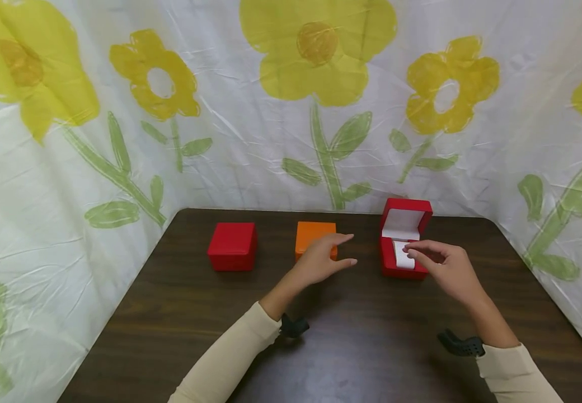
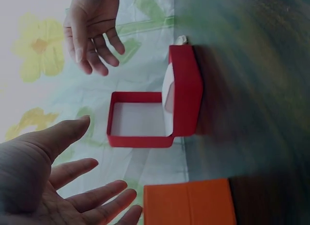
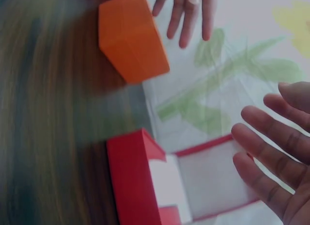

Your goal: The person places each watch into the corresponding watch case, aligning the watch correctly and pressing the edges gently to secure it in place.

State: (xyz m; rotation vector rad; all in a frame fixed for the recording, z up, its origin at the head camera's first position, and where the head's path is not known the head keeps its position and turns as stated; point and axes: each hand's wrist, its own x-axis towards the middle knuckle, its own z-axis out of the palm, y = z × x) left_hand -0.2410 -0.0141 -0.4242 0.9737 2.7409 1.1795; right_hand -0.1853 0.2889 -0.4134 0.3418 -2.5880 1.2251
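A red box [image 1: 406, 274] stands at the back right with its hinged lid [image 1: 406, 206] up. Inside it sits a white cushion [image 1: 403, 258]. Over the cushion hovers my right hand [image 1: 449, 268], thumb and forefinger near each other, nothing visible between them. Its fingers [image 3: 271, 159] look loosely extended in the right wrist view. My left hand [image 1: 318, 258] reaches in front of a closed orange box [image 1: 316, 230] and partly covers it. The left fingers and thumb are spread apart and hold nothing. A small pale shiny thing [image 2: 181, 40] shows beside the open box in the left wrist view.
A closed red box [image 1: 232, 246] stands on the left of the dark wooden table [image 1: 180, 324]. Behind the table's back edge hangs a white curtain [image 1: 230, 140] with yellow flowers. Dark wrist straps [image 1: 464, 345] sit on both wrists.
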